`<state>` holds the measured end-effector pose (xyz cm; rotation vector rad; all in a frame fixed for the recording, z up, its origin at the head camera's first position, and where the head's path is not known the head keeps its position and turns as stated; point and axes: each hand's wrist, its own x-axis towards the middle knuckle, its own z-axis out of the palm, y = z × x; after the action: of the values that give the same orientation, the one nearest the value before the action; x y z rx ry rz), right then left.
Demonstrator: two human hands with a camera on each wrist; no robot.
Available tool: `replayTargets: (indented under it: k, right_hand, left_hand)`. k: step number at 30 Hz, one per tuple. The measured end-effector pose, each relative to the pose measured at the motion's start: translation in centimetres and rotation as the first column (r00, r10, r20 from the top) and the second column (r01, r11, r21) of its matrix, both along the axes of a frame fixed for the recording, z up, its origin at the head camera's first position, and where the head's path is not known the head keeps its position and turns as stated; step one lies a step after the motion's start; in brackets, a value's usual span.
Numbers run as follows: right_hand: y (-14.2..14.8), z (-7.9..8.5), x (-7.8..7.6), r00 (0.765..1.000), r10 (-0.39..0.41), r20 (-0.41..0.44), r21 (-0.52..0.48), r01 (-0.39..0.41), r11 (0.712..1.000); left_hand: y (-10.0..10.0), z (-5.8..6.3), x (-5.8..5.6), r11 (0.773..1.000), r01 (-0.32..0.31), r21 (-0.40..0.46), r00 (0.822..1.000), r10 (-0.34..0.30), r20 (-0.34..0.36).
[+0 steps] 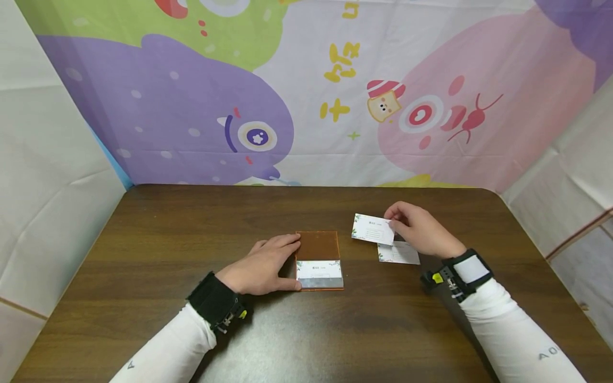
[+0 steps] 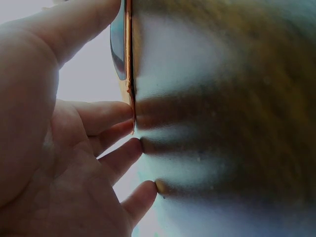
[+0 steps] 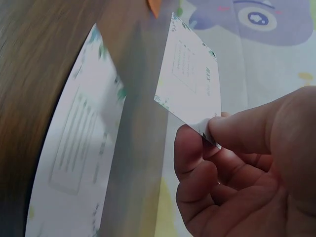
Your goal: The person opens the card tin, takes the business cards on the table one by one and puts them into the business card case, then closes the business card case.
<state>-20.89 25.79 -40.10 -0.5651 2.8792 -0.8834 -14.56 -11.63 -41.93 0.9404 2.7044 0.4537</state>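
A brown card holder [image 1: 317, 246] lies opened flat on the table, with a white printed card [image 1: 319, 268] tucked in its lower pocket. My left hand [image 1: 263, 266] rests at the holder's left edge, thumb at the lower corner and fingertips at the upper one; the left wrist view shows its fingers stretched out against the table. My right hand [image 1: 421, 229] pinches a white business card [image 3: 190, 74] with leaf-decorated corners between thumb and fingers, raised off the table. Below it a second business card [image 3: 81, 148] lies on the table, partly covered by the held one in the head view.
The dark wooden table [image 1: 191, 223] ends at a cartoon-printed cloth [image 1: 325, 149] hanging behind it. White cloth walls [image 1: 62, 159] stand at both sides. Black wrist straps [image 1: 213, 300] with small devices sit on both wrists.
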Motion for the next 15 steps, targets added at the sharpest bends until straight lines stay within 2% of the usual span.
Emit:
replayTargets:
  k: [15]
  right_hand:
    - [-3.3,1.1,0.7,0.999,0.049,0.003,-0.044,-0.049,0.998]
  left_hand:
    - [-0.1,0.0,0.0,1.000,0.001,-0.006,1.000,-0.001,0.006]
